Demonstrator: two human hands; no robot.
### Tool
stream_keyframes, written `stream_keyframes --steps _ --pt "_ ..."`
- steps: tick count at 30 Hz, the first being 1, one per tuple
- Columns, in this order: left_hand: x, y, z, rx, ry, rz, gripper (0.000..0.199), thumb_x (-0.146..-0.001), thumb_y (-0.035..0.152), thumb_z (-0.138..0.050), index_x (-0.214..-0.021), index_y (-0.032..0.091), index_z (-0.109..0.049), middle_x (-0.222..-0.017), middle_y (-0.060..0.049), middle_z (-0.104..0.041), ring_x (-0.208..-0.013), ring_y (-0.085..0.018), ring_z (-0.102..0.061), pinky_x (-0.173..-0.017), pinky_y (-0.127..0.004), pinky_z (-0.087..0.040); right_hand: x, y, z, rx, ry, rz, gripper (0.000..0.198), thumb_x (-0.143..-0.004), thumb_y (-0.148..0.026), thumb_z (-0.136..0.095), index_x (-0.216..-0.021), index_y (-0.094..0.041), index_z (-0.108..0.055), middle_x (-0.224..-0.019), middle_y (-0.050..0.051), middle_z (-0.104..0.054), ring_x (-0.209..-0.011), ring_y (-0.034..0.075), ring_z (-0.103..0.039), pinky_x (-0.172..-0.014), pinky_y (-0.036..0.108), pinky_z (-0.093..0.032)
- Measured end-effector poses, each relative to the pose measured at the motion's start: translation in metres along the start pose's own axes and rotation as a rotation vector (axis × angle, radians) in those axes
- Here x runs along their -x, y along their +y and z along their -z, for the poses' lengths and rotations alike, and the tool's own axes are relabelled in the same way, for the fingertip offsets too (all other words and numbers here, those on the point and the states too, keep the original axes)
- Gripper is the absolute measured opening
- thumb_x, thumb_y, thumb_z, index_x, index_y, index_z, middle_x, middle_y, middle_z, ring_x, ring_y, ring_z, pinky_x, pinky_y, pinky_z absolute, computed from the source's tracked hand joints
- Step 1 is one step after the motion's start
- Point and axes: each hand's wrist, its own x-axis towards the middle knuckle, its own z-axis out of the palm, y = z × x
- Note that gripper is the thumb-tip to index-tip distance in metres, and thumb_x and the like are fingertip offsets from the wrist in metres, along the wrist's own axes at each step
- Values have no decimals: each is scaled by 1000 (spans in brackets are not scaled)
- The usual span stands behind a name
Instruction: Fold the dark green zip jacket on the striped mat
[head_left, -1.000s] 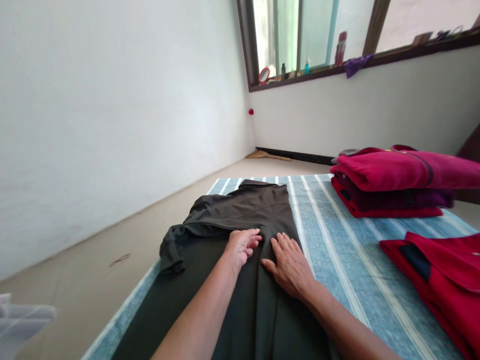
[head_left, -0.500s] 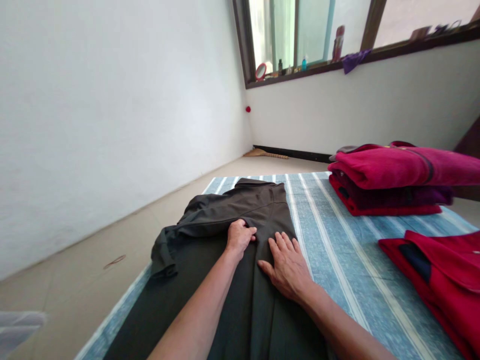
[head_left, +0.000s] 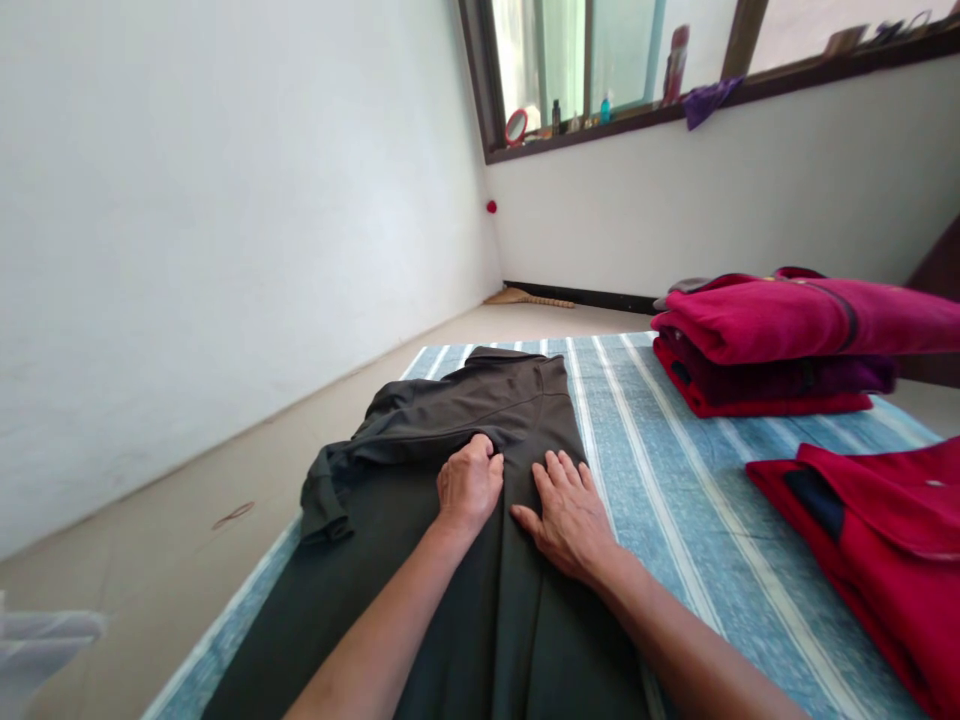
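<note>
A dark long garment with a collar and sleeve, like a shirt or coat (head_left: pixel 420 600), lies spread on the blue striped cloth. My left hand (head_left: pixel 470 483) is closed on its fabric below the shoulder, with the fingertips hidden in a fold. Beside it, my right hand (head_left: pixel 568 510) lies flat on the garment, fingers stretched out and thumb apart. The folded-over sleeve runs to the left, its cuff near the cloth's left edge. A long crease runs down the garment between my forearms.
Folded red and purple clothes (head_left: pixel 780 340) are stacked at the right. Closer in lies a folded red garment (head_left: pixel 892 540). The striped cloth (head_left: pixel 675 480) ends at the tiled floor (head_left: pixel 180 530). A broom (head_left: pixel 525 297) rests by the far wall, below a windowsill (head_left: pixel 637 125) with small items.
My left hand has shifted slightly left and its fingers have curled tighter on the fabric. My right hand stays flat in the same place. The view has tilted slightly.
</note>
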Motion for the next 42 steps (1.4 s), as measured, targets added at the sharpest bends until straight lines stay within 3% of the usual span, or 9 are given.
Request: stream_keyframes --steps 5,7,12,16,20,29,33,38,42 --pt "42 2 0 82 -74 -341 23 -84 15 -45 -99 20 -62 -111 -9 -63 -106 -21 -57 -94 -30 -40 0 3 2 -10 -15 -10 59 -90 -47 -38 -136 -10 -43 -147 17 -33 -137 31 -23 -110 48 -17" --pt "55 0 -3 164 -98 -399 28 -84 16 -45 -107 17 -61 -120 -13 -60 -115 -23 -53 -101 -33 -36 0 4 2 -18 -10 -15 55 -92 -42 -36 -135 -10 -44 -146 16 -34 -137 30 -24 -110 47 -17" --pt "78 -3 -4 220 -230 -315 40 -85 29 -52 -122 18 -55 -136 -14 -50 -130 -26 -39 -111 -43 -24 -1 8 -6 -77 73 -24 47 -92 -36 -37 -129 -10 -50 -142 16 -40 -135 29 -29 -109 48 -21" --pt "87 -4 -5 -46 -297 -390 46 -88 29 -48 -131 16 -46 -144 -13 -40 -136 -25 -29 -111 -50 -22 -6 16 -14 -221 268 -17 36 -90 -29 -39 -114 -14 -61 -128 16 -55 -124 27 -44 -104 45 -32" --pt "87 -3 -3 -219 -302 -429 47 -89 30 -47 -133 13 -44 -145 -14 -37 -137 -25 -27 -110 -49 -26 -12 25 -15 -277 368 -13 33 -89 -26 -38 -107 -14 -64 -116 16 -61 -113 24 -53 -97 38 -41" --pt "88 6 -2 -205 -269 -417 52 -93 40 -39 -135 11 -42 -147 -17 -33 -138 -26 -25 -110 -48 -26 -12 35 -9 -350 484 47 29 -85 -21 -40 -102 -18 -63 -115 13 -61 -113 23 -51 -98 41 -39" --pt "91 8 -6 -243 -330 -369 59 -90 44 -43 -138 9 -39 -150 -17 -27 -139 -28 -19 -111 -48 -24 -15 46 -3 -383 487 -33 30 -82 -21 -42 -102 -17 -63 -112 12 -62 -108 22 -55 -96 38 -41" --pt "93 9 -7 -248 -338 -357 60 -90 44 -44 -139 10 -38 -151 -16 -23 -140 -28 -15 -112 -47 -21 -20 62 7 -442 498 -229 35 -80 -26 -40 -104 -13 -63 -97 11 -66 -86 21 -62 -81 33 -46" --pt "92 10 -8 -247 -326 -332 60 -89 44 -45 -139 10 -38 -152 -17 -19 -140 -29 -13 -112 -47 -22 -20 65 11 -482 448 -316 36 -78 -28 -44 -106 -14 -62 -82 5 -68 -72 17 -62 -69 28 -46"
